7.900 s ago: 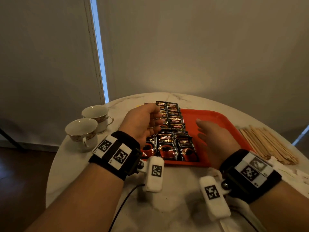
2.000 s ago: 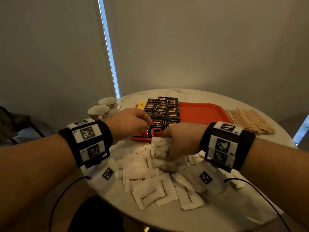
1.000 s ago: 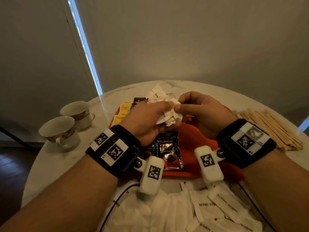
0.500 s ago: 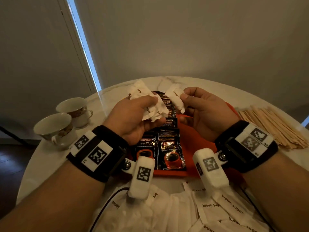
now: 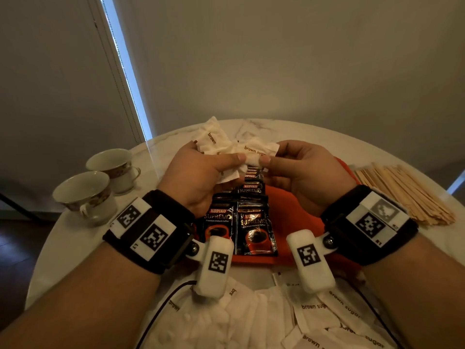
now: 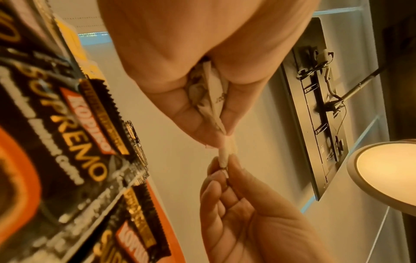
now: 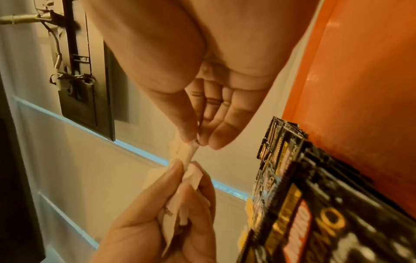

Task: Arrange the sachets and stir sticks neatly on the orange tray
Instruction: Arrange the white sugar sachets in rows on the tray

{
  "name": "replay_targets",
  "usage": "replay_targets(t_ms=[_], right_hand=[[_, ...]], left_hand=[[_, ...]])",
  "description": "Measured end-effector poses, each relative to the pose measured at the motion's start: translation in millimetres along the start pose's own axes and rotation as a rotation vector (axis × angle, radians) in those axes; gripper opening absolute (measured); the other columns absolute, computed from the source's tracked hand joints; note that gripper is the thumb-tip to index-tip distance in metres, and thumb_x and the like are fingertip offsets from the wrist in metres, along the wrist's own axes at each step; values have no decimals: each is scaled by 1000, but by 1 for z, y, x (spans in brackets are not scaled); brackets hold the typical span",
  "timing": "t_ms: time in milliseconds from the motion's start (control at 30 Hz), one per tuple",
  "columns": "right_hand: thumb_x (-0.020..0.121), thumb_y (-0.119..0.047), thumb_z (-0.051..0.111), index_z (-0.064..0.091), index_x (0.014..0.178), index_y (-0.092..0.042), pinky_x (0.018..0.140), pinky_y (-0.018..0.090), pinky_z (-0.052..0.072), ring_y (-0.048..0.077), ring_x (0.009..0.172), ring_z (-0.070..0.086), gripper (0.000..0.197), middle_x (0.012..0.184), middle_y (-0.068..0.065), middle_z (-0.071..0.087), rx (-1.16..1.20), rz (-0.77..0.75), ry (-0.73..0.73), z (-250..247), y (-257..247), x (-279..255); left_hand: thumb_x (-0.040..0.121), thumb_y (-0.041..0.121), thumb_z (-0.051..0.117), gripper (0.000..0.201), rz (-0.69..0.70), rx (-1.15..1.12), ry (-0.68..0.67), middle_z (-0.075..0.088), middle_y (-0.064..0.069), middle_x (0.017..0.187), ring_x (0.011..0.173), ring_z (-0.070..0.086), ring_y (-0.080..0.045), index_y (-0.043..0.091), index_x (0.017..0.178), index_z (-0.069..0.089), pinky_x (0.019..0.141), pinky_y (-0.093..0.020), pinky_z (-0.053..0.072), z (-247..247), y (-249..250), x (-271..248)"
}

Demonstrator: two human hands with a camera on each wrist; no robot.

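Both hands are raised over the orange tray [image 5: 281, 205], which sits on the table [image 5: 63, 248]. The left hand [image 5: 198, 177] grips a small bunch of white brown-sugar sachets [image 5: 216, 147], thumb on top and fingers curled beneath. The right hand [image 5: 302, 172] pinches one sachet [image 5: 259, 152] between thumb and forefinger; its other fingers hang loosely bent.

That one sachet lies with its long axis running left to right, bridging the two hands. Its left end meets the bunch at the left thumb, and its right end sits in the right pinch. Whether the left thumb still clamps it cannot be told. The right hand is the one placed to carry it away.

Below, the coffee sachets [image 5: 239, 222] fill the left part of the tray in overlapping rows, and bare orange shows directly under the right hand. So the free space is probably just below and to the right of the pinched sachet.

More sugar sachets [image 5: 314, 313] lie loose at the table's near edge. The stir sticks [image 5: 407, 192] wait by its right edge, off the tray.
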State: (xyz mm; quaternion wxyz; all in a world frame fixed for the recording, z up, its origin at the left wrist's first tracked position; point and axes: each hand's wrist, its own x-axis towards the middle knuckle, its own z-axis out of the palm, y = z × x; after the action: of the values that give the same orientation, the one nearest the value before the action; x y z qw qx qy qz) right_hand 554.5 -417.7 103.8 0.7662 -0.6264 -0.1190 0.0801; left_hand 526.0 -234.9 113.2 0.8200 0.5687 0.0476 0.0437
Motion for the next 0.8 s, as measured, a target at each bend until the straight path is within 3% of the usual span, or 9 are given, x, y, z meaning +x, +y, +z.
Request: replay_targets(t_ms=[67, 167, 233, 333, 467, 633, 700, 800], right_hand=[[87, 0, 72, 67, 90, -7, 65, 27, 57, 15, 69, 70, 9, 84, 7, 75, 32, 7, 107, -7, -2, 10], [88, 6, 72, 64, 92, -9, 55, 27, 54, 14, 55, 62, 17, 76, 9, 68, 59, 78, 335, -27, 1, 39], [88, 9, 69, 62, 89, -10, 51, 25, 53, 15, 53, 59, 20, 74, 10, 62, -60, 162, 396, -42, 6, 61], [89, 4, 70, 61, 78, -13, 66, 33, 54, 22, 67, 61, 22, 77, 11, 62, -358, 278, 395, -63, 14, 90], [84, -7, 77, 65, 84, -19, 89, 42, 61, 26, 92, 72, 17, 92, 7, 70, -573, 348, 345, -76, 21, 117], [86, -4, 74, 64, 85, -16, 88, 39, 62, 21, 84, 71, 16, 91, 8, 71, -631, 357, 315, -67, 20, 125], [87, -2, 72, 69, 98, -11, 87, 40, 62, 21, 84, 72, 14, 95, 10, 72, -591, 361, 314, -68, 21, 126], [90, -4, 68, 66, 120, -1, 84, 40, 63, 22, 80, 73, 30, 89, 9, 71, -503, 343, 369, -69, 21, 128]], left_hand=[[84, -10, 75, 32, -6, -14, 42, 77, -12, 91, 70, 77, -22, 3, 111, 64, 55, -31, 61, -1, 2, 1], [85, -7, 76, 29, -12, -33, 99, 75, -10, 92, 66, 77, -18, 8, 106, 63, 57, -29, 62, -5, 6, 6], [86, -6, 75, 28, -22, -65, 126, 74, -12, 95, 67, 77, -18, 9, 105, 62, 59, -30, 64, -7, 6, 8], [87, -5, 74, 28, -29, -80, 147, 73, -13, 102, 82, 76, -24, 10, 106, 61, 59, -30, 63, -10, 4, 11], [87, -5, 75, 31, -28, -81, 164, 73, -14, 104, 86, 74, -26, 9, 112, 61, 57, -29, 61, -14, 3, 16], [87, -5, 75, 36, -32, -84, 181, 73, -16, 106, 84, 75, -26, 6, 118, 61, 57, -28, 61, -16, 1, 19], [87, -5, 75, 34, -35, -84, 179, 73, -16, 106, 85, 74, -27, 7, 116, 62, 57, -29, 61, -16, 1, 20], [87, -5, 75, 30, -40, -78, 178, 73, -13, 101, 78, 76, -24, 10, 109, 62, 59, -30, 63, -17, 1, 20]])
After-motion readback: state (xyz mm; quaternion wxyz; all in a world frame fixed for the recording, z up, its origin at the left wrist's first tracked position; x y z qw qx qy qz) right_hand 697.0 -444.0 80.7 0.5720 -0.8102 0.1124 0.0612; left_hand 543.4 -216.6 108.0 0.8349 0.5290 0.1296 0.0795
